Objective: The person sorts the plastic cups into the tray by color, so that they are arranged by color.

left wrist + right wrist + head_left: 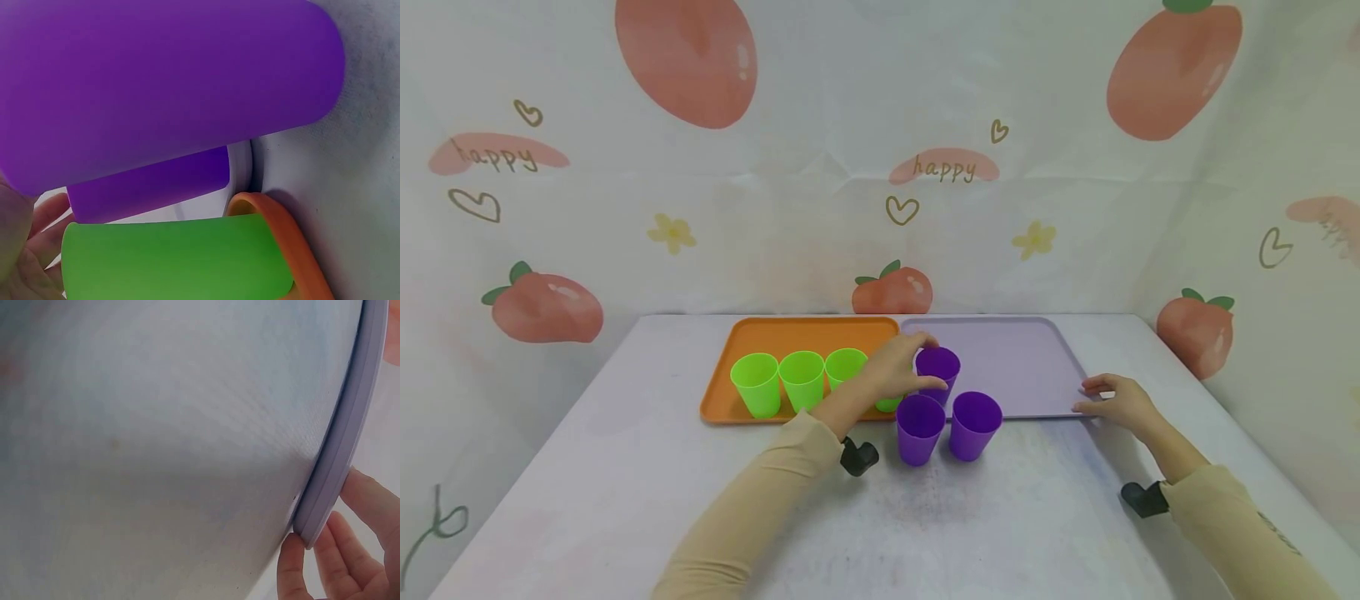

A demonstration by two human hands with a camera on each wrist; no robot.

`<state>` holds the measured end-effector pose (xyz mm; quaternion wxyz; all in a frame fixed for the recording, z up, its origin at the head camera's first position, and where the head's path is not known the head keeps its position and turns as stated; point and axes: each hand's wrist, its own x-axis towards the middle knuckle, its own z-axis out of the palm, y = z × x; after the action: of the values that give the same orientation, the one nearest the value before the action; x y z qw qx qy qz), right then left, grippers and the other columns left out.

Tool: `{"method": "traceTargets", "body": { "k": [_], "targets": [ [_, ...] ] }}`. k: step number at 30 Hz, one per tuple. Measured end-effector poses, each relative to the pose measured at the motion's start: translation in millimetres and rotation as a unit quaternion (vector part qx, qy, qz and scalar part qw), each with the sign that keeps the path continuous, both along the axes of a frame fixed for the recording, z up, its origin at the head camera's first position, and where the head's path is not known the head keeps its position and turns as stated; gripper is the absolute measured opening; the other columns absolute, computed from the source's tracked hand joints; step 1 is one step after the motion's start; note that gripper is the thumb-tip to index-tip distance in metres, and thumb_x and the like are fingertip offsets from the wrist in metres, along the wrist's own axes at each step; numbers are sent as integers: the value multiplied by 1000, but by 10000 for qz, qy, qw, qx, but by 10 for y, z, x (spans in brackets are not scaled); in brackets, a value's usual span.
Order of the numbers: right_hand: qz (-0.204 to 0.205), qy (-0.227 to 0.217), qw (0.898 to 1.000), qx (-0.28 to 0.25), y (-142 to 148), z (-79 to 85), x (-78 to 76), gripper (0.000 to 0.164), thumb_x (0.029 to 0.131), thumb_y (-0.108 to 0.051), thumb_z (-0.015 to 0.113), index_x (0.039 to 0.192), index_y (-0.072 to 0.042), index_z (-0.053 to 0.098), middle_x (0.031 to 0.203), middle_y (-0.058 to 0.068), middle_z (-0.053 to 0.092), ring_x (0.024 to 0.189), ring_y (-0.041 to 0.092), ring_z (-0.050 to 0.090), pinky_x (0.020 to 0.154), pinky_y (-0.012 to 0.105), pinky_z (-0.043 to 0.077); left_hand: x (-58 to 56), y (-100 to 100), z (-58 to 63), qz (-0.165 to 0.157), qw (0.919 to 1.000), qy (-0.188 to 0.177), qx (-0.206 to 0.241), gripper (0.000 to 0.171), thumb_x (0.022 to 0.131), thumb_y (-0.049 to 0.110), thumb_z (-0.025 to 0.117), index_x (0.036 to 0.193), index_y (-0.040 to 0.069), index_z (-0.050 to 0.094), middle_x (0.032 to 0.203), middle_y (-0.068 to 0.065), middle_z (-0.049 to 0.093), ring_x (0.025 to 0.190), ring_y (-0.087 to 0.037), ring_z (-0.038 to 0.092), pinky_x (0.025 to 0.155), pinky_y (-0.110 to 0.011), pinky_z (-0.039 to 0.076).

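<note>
My left hand [897, 367] reaches over the seam between two trays and holds a purple cup [937, 363] near its rim, thumb on the near side and fingers beyond. That cup stands upright over the left part of the lilac tray [1007, 367]. Two more purple cups, a left one [919, 433] and a right one [975, 427], stand upright on the table before the trays. In the left wrist view, a large near purple cup [169, 87] partly hides the held one [156, 187]. My right hand [1122, 402] grips the lilac tray's front right corner, its fingers [334, 562] around the rim [340, 437].
On the left, an orange tray [760, 333] bears several upright green cups [756, 383] in a row; my left hand and forearm cover part of the rightmost. White table [625, 467] surrounds the trays, and a printed cloth [820, 167] hangs behind.
</note>
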<state>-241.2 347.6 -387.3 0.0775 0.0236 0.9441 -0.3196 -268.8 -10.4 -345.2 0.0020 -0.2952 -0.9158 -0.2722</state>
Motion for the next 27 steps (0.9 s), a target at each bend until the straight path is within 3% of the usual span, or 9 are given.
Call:
{"method": "traceTargets", "body": {
  "k": [15, 20, 27],
  "targets": [
    [45, 42, 10000, 9, 6, 1, -13, 62, 81, -27, 71, 123, 11, 47, 126, 34, 48, 116, 48, 41, 92, 56, 42, 13, 12, 8, -13, 9998, -137, -155, 61, 78, 37, 74, 127, 9, 53, 125, -6, 60, 117, -22, 55, 102, -35, 45],
    [51, 31, 10000, 8, 5, -4, -13, 62, 81, -27, 71, 123, 11, 47, 126, 34, 49, 116, 48, 42, 92, 55, 43, 29, -16, 55, -10, 9996, -277, 83, 63, 78, 37, 74, 129, 8, 52, 131, -7, 57, 125, -23, 49, 107, -37, 41],
    [34, -9, 10000, 31, 7, -8, -16, 63, 81, -28, 71, 124, 11, 46, 126, 34, 48, 115, 48, 42, 93, 56, 43, 118, -141, 197, -112, 9979, -79, 631, 55, 79, 34, 73, 125, 11, 55, 129, -5, 57, 126, -23, 48, 107, -38, 41]
  ]
}}
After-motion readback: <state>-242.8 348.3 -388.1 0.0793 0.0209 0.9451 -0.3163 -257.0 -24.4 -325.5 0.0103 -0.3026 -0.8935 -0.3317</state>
